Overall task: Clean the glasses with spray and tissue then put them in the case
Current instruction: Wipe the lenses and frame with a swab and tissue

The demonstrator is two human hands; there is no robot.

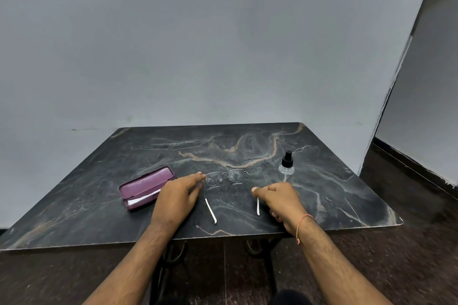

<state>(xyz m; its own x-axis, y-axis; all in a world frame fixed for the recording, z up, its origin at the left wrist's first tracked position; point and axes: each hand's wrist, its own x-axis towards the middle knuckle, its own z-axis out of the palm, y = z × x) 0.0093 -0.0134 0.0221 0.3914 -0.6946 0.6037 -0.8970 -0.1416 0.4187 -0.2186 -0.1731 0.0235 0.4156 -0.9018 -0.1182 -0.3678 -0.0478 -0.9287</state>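
Thin-framed glasses lie unfolded on the dark marble table, lenses facing away, temples pointing toward me. My left hand holds the left temple near the hinge with its fingertips. My right hand pinches the right temple partway along. A purple glasses case lies open to the left with a white tissue inside. A clear spray bottle with a black nozzle stands to the right of the glasses.
The table stands against a grey wall. Its front edge runs just below my wrists. Dark floor lies in front and to the right.
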